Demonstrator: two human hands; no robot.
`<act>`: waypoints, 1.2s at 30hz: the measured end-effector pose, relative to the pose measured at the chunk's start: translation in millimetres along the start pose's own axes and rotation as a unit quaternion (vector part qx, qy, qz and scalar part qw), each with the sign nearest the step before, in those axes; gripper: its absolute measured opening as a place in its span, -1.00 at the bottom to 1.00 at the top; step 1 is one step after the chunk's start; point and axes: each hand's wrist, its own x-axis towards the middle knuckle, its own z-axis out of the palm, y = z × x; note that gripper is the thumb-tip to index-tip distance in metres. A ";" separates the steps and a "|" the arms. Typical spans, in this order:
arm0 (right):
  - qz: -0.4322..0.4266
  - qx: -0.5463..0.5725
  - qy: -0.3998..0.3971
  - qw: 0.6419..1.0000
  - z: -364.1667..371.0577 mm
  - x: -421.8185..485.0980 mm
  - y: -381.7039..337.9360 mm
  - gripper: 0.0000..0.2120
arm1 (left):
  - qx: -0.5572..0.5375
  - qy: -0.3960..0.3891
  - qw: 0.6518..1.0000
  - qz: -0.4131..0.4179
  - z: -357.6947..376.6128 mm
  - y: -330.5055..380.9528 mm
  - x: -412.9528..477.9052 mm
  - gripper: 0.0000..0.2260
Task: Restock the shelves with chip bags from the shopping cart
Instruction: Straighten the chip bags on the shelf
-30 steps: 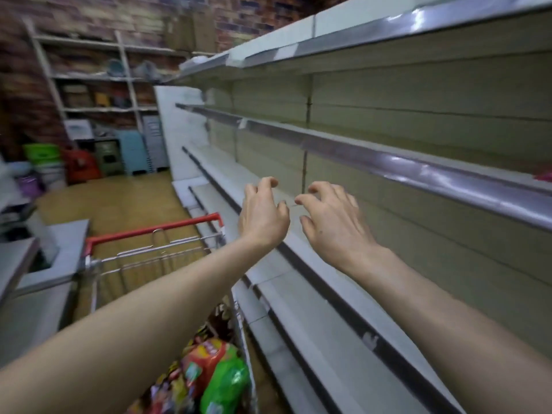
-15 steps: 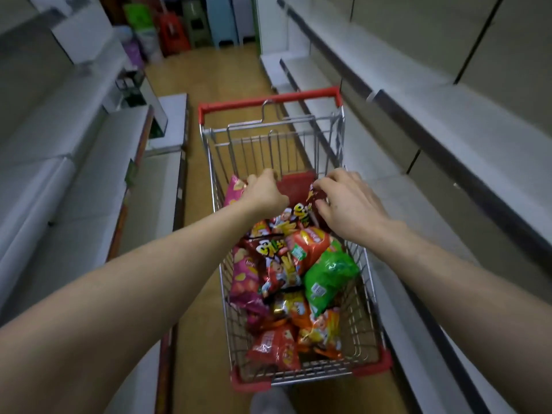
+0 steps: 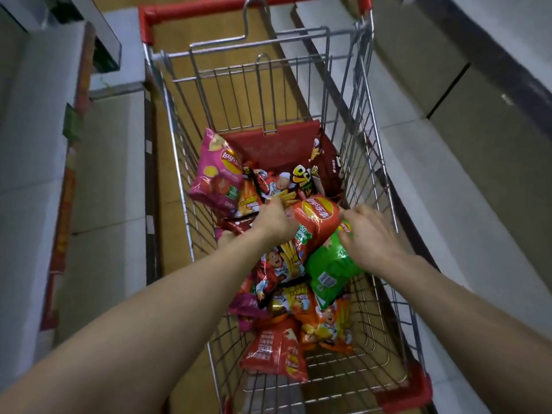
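Red chip bag [image 3: 318, 225] tops the cart [image 3: 363, 121] pile, easiest pick. Left hand [image 3: 273, 221] fingers curl round its edge; right hand [image 3: 369, 234] fingers' hold cannot be told.

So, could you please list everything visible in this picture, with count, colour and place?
shopping cart: one, silver wire with red handle, in the aisle between the shelves
seat flap: one, red, cart's far end
orange-red bag: one, orange-red, top of the pile, between both hands
green bag: one, green, cart's right side, under the right hand
pink bag: one, pink, cart's far left
dark brown bag: one, dark brown, cart's far right corner
other chip bags: several, mostly red and orange, piled in the cart
shelves: two runs, grey-white, either side of the cart
left hand: one, grips the orange-red bag's left edge
right hand: one, on the green bag, fingers against the orange-red bag; grip unclear
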 end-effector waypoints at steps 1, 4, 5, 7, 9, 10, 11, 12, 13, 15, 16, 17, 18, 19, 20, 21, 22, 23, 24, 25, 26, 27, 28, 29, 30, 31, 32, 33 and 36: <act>0.010 0.009 -0.014 1.000 8.7 3.5 3.5 -0.60 | 0.001 -0.011 1.000 0.005 6.7 1.0 8.2 -0.63; 0.034 0.042 -0.035 0.998 34.4 16.2 10.6 -0.63 | 0.030 -0.041 0.998 0.025 22.7 4.5 33.5 -0.53; 0.039 0.052 -0.040 0.997 42.2 20.8 11.0 -0.64 | 0.043 -0.048 0.997 0.031 26.2 5.9 41.7 -0.51; 0.051 0.077 -0.049 0.995 56.7 30.5 9.4 -0.67 | 0.062 -0.057 0.996 0.042 32.2 7.6 58.8 -0.50; 0.069 0.114 -0.064 0.989 69.8 40.8 5.0 -0.68 | 0.084 -0.061 0.994 0.046 36.6 6.1 76.0 -0.50; 0.082 0.138 -0.072 0.984 76.4 46.1 2.3 -0.69 | 0.091 -0.061 0.993 0.044 38.0 3.8 84.9 -0.50; 0.100 0.167 -0.081 0.978 83.2 51.6 -0.6 -0.70 | 0.098 -0.063 0.993 0.036 38.1 2.0 92.0 -0.51; 0.124 0.199 -0.092 0.968 89.4 56.9 -3.2 -0.72 | 0.103 -0.066 0.992 0.026 37.5 -0.3 98.7 -0.53; 0.150 0.234 -0.100 0.955 94.9 62.1 -5.6 -0.72 | 0.107 -0.074 0.991 0.016 36.8 -2.6 105.5 -0.54; 0.207 0.308 -0.103 0.923 103.6 71.9 -10.7 -0.69 | 0.113 -0.096 0.989 0.003 36.0 -6.3 118.4 -0.53; 0.237 0.344 -0.100 0.903 106.5 76.0 -13.5 -0.65 | 0.120 -0.105 0.987 -0.002 35.9 -7.2 123.4 -0.50; 0.265 0.378 -0.096 0.882 110.4 79.8 -15.6 -0.60 | 0.128 -0.111 0.986 -0.007 35.9 -7.5 127.1 -0.47; 0.291 0.409 -0.094 0.860 114.6 83.8 -17.7 -0.53 | 0.132 -0.118 0.984 -0.013 36.2 -8.2 130.7 -0.45; 0.310 0.438 -0.093 0.839 118.8 87.6 -19.8 -0.47 | 0.130 -0.128 0.983 -0.024 36.8 -8.3 133.2 -0.42; 0.324 0.465 -0.091 0.819 122.1 90.9 -22.1 -0.41 | 0.124 -0.140 0.982 -0.037 36.8 -8.0 134.8 -0.40; 0.333 0.492 -0.087 0.800 126.1 94.5 -23.5 -0.35 | 0.116 -0.152 0.980 -0.048 37.0 -7.9 136.8 -0.38; 0.343 0.514 -0.082 0.782 129.6 98.0 -24.0 -0.29 | 0.110 -0.163 0.979 -0.057 36.4 -7.2 138.7 -0.36; 0.352 0.530 -0.076 0.767 132.2 101.2 -23.4 -0.25 | 0.104 -0.173 0.977 -0.066 35.3 -6.3 141.3 -0.36; 0.361 0.543 -0.072 0.755 133.4 103.9 -22.4 -0.24 | 0.095 -0.184 0.976 -0.071 33.9 -4.3 142.5 -0.36; 0.368 0.558 -0.065 0.741 133.6 105.9 -20.2 -0.25 | 0.083 -0.193 0.975 -0.073 32.3 -2.2 143.4 -0.38; 0.373 0.578 -0.063 0.723 133.3 107.3 -17.3 -0.27 | 0.069 -0.198 0.975 -0.077 30.1 0.4 142.4 -0.40; 0.375 0.601 -0.065 0.703 132.5 107.8 -14.5 -0.27 | 0.058 -0.199 0.975 -0.085 28.8 1.7 143.7 -0.41; 0.376 0.619 -0.071 0.686 129.6 107.2 -13.1 -0.26 | 0.050 -0.197 0.975 -0.089 26.0 3.8 143.5 -0.39; 0.377 0.630 -0.076 0.674 126.8 105.9 -12.5 -0.24 | 0.046 -0.197 0.975 -0.089 23.6 4.6 144.6 -0.37; 0.380 0.639 -0.080 0.664 123.9 104.3 -13.0 -0.22 | 0.045 -0.199 0.975 -0.088 20.1 5.4 144.4 -0.35; 0.382 0.649 -0.084 0.653 122.1 103.4 -13.8 -0.21 | 0.046 -0.204 0.974 -0.088 17.4 5.0 146.5 -0.32; 0.382 0.661 -0.087 0.640 120.8 102.9 -14.0 -0.19 | 0.051 -0.218 0.971 -0.088 13.2 6.1 145.6 -0.29; 0.380 0.675 -0.089 0.626 119.5 102.7 -14.2 -0.17 | 0.052 -0.233 0.967 -0.088 9.8 5.6 146.5 -0.26; 0.358 0.706 -0.107 0.601 112.3 100.8 -13.7 -0.15 | 0.053 -0.262 0.960 -0.087 -0.8 6.2 140.7 -0.24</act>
